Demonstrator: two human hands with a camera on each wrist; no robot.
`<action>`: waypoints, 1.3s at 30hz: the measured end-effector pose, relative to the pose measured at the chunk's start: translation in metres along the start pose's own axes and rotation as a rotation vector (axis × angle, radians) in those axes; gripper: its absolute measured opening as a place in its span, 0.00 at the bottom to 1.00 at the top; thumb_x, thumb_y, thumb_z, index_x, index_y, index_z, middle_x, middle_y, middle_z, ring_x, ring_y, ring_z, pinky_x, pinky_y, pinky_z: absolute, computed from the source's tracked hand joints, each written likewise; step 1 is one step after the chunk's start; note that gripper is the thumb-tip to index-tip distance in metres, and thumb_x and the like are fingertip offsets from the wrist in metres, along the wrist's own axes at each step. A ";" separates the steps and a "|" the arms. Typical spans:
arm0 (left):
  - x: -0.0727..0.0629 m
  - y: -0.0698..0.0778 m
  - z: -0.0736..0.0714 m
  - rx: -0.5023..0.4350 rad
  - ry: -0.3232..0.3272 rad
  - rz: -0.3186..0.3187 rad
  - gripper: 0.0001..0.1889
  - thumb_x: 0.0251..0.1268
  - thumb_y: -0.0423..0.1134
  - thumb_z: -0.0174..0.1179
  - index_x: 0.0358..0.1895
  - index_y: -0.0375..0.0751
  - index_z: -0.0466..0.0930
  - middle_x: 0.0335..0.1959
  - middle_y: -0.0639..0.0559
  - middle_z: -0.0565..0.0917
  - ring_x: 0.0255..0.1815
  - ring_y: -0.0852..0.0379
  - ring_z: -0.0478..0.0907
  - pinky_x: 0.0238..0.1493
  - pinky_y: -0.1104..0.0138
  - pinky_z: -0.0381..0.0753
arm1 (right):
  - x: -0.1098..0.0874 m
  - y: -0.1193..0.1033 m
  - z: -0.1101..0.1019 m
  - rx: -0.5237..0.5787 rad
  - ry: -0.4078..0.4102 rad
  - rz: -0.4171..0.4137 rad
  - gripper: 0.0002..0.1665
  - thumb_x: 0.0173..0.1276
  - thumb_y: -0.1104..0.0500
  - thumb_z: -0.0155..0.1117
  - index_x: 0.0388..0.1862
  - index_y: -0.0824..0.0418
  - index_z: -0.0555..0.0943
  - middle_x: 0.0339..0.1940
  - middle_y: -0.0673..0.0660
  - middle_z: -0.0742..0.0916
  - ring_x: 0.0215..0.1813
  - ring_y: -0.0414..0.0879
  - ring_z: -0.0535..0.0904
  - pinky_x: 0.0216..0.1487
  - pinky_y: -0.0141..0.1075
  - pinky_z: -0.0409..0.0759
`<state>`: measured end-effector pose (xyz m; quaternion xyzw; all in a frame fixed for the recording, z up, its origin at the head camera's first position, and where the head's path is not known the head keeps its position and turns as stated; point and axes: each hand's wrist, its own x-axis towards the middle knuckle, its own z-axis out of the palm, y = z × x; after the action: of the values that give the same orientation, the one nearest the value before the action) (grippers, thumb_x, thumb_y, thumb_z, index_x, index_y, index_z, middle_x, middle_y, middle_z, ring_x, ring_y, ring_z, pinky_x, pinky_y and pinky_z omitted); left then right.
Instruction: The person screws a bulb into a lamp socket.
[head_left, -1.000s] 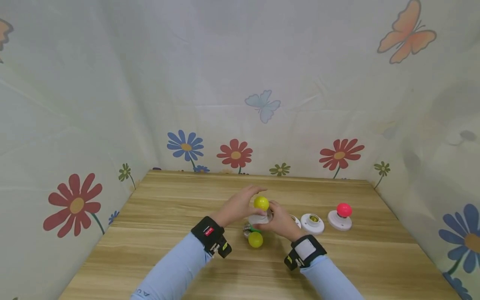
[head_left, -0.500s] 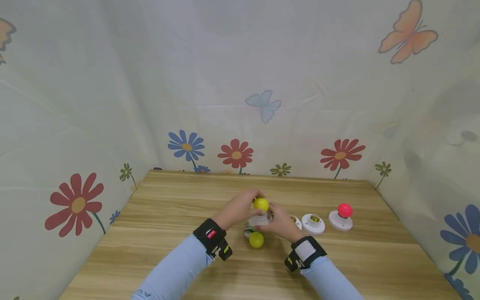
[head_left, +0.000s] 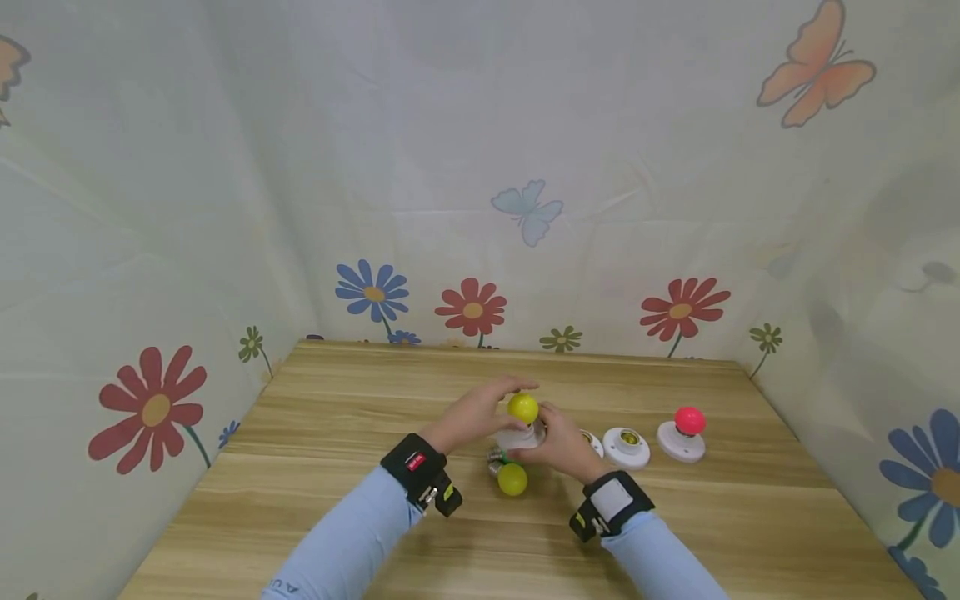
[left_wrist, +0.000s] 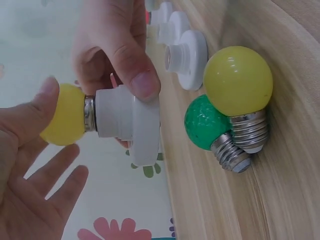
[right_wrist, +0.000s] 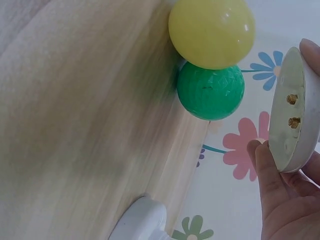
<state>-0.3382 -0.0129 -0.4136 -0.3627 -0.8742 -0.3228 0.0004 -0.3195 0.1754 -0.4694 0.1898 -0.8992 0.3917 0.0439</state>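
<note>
Over the table, my right hand [head_left: 561, 442] grips a white lamp socket [left_wrist: 145, 130] by its round base, thumb on one face. A yellow bulb [left_wrist: 65, 115] sits in the socket's mouth with some of its metal cap showing. My left hand [head_left: 472, 412] is at this bulb, its thumb against the glass and its other fingers spread and straight, apart from it. In the right wrist view the socket's hollow underside shows two brass screws [right_wrist: 293, 122]. Below the hands lie a larger yellow bulb [left_wrist: 238, 80] and a green bulb [left_wrist: 205, 122], side by side.
To the right on the wooden table [head_left: 360, 517] stand two bare white sockets, one [head_left: 626, 447] in full sight and another [head_left: 594, 444] partly behind my right hand. Farther right, a socket [head_left: 678, 446] bears a red bulb [head_left: 689, 420]. A flowered curtain [head_left: 420, 208] surrounds the table.
My left fingers closed round the yellow bulb half a second ago and have now opened away from it again. My right hand has kept the socket in the same place.
</note>
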 end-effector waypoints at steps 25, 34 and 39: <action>0.003 -0.002 -0.003 0.016 -0.021 0.005 0.35 0.57 0.41 0.70 0.69 0.51 0.67 0.68 0.54 0.72 0.66 0.53 0.71 0.66 0.58 0.71 | 0.001 -0.004 -0.001 -0.038 0.005 0.033 0.39 0.46 0.45 0.80 0.56 0.57 0.78 0.48 0.53 0.82 0.51 0.48 0.78 0.57 0.50 0.78; 0.003 0.000 -0.007 0.047 -0.078 0.060 0.24 0.63 0.34 0.64 0.63 0.49 0.74 0.64 0.55 0.76 0.66 0.57 0.71 0.67 0.63 0.70 | 0.002 -0.004 -0.002 0.000 -0.006 0.007 0.42 0.47 0.47 0.81 0.60 0.59 0.76 0.56 0.56 0.82 0.56 0.51 0.78 0.61 0.50 0.76; 0.002 0.006 -0.004 0.094 -0.023 -0.021 0.22 0.61 0.41 0.66 0.59 0.46 0.75 0.56 0.54 0.80 0.55 0.59 0.76 0.58 0.68 0.77 | 0.001 -0.003 -0.001 -0.019 -0.003 -0.004 0.38 0.48 0.46 0.80 0.56 0.57 0.78 0.49 0.53 0.82 0.50 0.48 0.79 0.56 0.49 0.78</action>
<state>-0.3371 -0.0111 -0.4066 -0.3567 -0.8922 -0.2771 0.0037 -0.3195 0.1737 -0.4664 0.1918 -0.9025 0.3829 0.0453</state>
